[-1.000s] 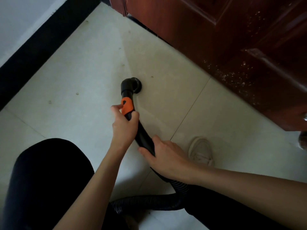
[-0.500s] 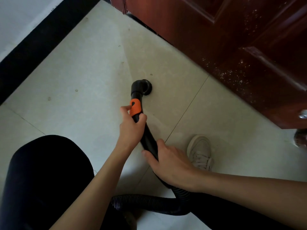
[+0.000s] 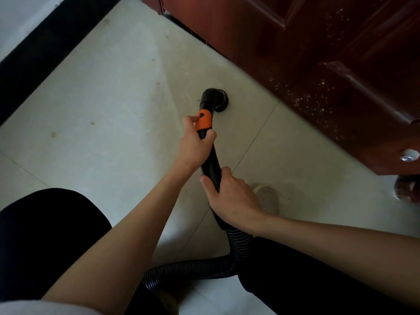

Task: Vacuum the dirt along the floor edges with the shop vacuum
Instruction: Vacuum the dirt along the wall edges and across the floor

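A black vacuum wand (image 3: 211, 164) with an orange collar (image 3: 203, 120) points away from me across the pale tiled floor (image 3: 102, 94). Its round brush nozzle (image 3: 219, 101) sits on the tile a short way from the foot of a dark red wooden door (image 3: 318, 64). My left hand (image 3: 195, 146) grips the wand just below the orange collar, one fingertip on the collar. My right hand (image 3: 229, 201) grips the wand lower down, where it joins the ribbed black hose (image 3: 193, 269). The hose curls back between my legs.
A black skirting strip (image 3: 45, 48) runs along the white wall at the left. The door's lower panels are speckled with pale dust. A metal stud (image 3: 409, 155) sits at the door's bottom corner. My pale shoe (image 3: 268, 196) rests on the tile behind my right hand. Small specks dot the floor.
The nozzle has slid right and toward the door's foot, with both hands following on the wand. My grips have not changed.
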Tool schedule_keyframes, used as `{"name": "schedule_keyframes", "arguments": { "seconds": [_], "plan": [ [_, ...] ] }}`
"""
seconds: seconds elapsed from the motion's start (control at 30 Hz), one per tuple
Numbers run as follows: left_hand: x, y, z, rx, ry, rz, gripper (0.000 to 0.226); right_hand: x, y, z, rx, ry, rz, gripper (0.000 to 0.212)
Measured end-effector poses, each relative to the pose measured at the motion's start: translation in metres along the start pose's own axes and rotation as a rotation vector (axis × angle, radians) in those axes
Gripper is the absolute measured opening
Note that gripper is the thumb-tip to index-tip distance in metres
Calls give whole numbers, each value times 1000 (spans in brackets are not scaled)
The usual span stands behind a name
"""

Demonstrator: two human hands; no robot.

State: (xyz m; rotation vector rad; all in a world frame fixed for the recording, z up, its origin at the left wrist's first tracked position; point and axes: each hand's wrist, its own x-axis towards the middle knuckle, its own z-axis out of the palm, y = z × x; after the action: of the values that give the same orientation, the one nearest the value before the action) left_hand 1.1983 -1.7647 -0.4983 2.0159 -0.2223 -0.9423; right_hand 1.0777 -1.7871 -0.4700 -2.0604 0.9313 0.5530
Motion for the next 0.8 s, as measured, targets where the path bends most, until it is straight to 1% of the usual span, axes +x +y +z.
{"name": "schedule_keyframes", "arguments": {
  "seconds": [0.1,0.2,0.3,0.4,0.57,0.8],
  "plan": [
    [18,8,-3,15,18,18,41,22,-1,-8,53,28,-23,43],
    [37,14,-15,-22,119,10,44,51,-7,-17,89,21,-103,41],
    [47,4,-35,-94,261,-55,45,73,-21,-15,47,-35,-201,41],
    [46,-12,-49,-134,342,-100,45,84,-29,-8,-44,-99,-286,39],
    [81,1,-64,-130,385,-98,52,124,-49,-22,-39,-98,-339,36],
    [157,27,-87,-35,373,-57,61,203,-78,-61,-115,-41,-405,39]
  ]
}}
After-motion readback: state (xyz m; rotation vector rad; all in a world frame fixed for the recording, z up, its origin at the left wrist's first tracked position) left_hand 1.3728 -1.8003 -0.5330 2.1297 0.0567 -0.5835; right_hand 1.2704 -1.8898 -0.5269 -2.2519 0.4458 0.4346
